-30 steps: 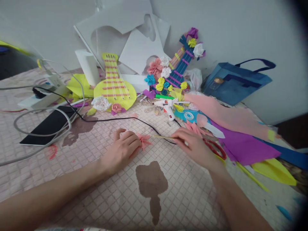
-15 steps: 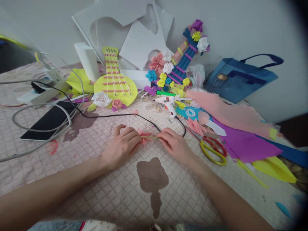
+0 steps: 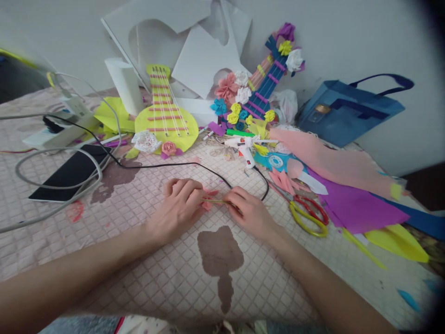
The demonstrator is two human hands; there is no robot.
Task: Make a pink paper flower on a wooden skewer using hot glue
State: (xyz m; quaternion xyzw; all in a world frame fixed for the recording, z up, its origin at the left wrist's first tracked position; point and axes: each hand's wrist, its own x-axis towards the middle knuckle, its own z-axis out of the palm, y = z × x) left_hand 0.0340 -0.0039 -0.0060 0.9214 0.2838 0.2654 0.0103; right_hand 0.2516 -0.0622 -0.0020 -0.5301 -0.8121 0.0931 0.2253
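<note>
My left hand [image 3: 182, 204] is closed, palm down, with its fingertips on a small pink crepe-paper flower [image 3: 210, 192] near the middle of the table. Part of the flower is hidden behind those fingers. A thin yellowish stick [image 3: 217, 201] runs across the flower from my left fingertips to my right hand [image 3: 249, 209]. The right fingers pinch its other end, which they mostly cover. Just beyond the right hand passes the black cord of a white glue gun [image 3: 245, 149].
Scissors [image 3: 308, 218] with red and yellow handles lie right of my right hand, beside purple paper [image 3: 361, 208]. Behind stand a yellow paper guitar [image 3: 163, 121], a blue flowered guitar [image 3: 266, 90] and a blue bag [image 3: 347, 113]. A black tablet-like slab [image 3: 69, 174] lies left under a grey cable.
My right hand has shifted slightly left, toward my left hand. The stick now slopes a little down to the right, and the flower's petals sit differently, with less showing below the stick.
</note>
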